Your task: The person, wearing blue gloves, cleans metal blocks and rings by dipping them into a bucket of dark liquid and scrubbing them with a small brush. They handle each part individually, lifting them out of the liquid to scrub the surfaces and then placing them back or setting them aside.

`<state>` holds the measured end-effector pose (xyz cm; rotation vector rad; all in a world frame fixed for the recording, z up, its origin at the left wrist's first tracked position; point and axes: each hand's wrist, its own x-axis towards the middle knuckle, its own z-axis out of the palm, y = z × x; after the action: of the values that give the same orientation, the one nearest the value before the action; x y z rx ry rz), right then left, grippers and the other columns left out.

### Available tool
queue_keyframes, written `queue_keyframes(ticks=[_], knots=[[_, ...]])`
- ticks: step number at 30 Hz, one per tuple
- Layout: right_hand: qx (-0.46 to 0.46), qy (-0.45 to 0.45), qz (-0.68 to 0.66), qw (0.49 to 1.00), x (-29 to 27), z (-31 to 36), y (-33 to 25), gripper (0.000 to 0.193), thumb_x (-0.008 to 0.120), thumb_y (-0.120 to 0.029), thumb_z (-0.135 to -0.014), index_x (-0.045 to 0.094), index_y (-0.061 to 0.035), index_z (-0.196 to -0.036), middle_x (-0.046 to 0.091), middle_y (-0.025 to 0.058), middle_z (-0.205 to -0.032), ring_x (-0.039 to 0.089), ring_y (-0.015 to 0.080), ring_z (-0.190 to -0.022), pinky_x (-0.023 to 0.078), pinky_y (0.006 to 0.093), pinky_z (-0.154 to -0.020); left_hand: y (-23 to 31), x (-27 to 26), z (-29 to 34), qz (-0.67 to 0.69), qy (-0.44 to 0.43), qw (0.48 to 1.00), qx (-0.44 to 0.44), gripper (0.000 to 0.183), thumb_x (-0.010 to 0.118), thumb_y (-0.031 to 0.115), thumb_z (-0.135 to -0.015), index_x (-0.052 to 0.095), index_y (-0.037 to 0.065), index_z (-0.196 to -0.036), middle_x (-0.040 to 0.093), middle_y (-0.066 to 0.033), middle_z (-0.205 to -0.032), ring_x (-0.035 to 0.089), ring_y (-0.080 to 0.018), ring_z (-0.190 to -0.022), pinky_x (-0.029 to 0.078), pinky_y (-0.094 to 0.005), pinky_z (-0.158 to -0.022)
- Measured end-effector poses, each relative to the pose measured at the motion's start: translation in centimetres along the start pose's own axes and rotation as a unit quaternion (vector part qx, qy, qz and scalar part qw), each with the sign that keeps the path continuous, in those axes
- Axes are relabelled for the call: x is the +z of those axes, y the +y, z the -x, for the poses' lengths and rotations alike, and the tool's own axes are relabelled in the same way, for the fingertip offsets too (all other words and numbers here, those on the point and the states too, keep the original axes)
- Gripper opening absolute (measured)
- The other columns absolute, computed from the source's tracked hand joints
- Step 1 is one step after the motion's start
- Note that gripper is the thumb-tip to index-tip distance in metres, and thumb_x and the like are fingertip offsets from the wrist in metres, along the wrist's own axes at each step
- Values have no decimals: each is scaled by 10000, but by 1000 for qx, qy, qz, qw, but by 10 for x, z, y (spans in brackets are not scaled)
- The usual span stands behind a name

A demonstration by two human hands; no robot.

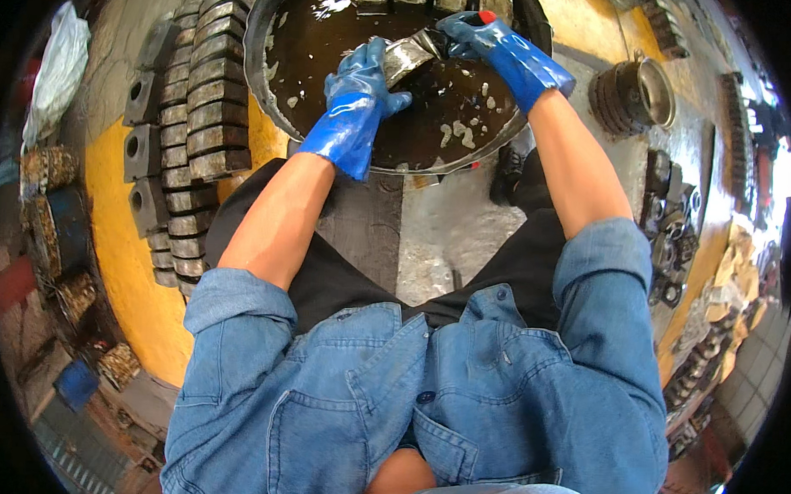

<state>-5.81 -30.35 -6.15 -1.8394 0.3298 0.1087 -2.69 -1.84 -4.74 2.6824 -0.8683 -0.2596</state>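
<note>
Monitoring remotely, I see a metal part within the round basin, over dark liquid. Left hand, blue-gloved: thumb spread from fingers, at the part's left side. Right hand, also gloved: fingers curled at its right end; pinch, I cannot tell. Left of the basin: stacked metal blocks; right: ringed metal cylinder.

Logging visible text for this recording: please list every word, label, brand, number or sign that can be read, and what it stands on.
None can be read.
Left glove: small white marks on the blue cuff, too small and blurred to make out.
Right glove: similar white marks on its blue cuff, likewise unreadable.
</note>
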Motion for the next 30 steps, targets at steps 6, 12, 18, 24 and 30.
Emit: queue_keyframes(ticks=[6,12,18,24,30], knots=[[120,-24,85,989,19,-1,23,349,738,-481,-956,806,-177,-1112,767,26,-818,693,117,-714,547,305,-674,5,-9,-3,21,-19,999,-26,985,903,300,-763,387,216,-1598,508,-141,-1567,531,-374,-1417,475,-532,-1149],[85,-8,170,982,17,9,57,408,746,-505,-893,787,-147,-1083,764,65,-905,686,196,-827,540,371,-813,-17,-16,-45,28,-46,999,-3,877,827,229,-786,440,157,-1570,593,-191,-1486,577,-381,-1374,502,-455,-1127],[46,34,119,991,-4,84,-29,345,765,-429,-937,791,-138,-1122,766,41,-874,685,155,-748,569,336,-730,-82,7,-65,261,-43,960,-94,671,775,148,-778,585,46,-1413,735,-209,-1225,716,-353,-1129,559,-423,-979],[46,72,79,993,-21,120,-42,390,723,-406,-996,755,-145,-1283,789,68,-1057,722,164,-867,606,366,-807,-101,9,-45,363,-176,867,-294,293,628,324,-954,723,106,-1124,720,-100,-1029,620,-235,-778,513,-371,-714],[-11,114,59,992,-8,120,-32,380,741,-439,-967,786,-155,-1214,802,57,-1043,745,163,-902,607,339,-859,-62,-32,-9,326,-174,918,-144,328,581,232,-1007,689,106,-1291,720,-127,-1013,601,-263,-746,535,-374,-748]])
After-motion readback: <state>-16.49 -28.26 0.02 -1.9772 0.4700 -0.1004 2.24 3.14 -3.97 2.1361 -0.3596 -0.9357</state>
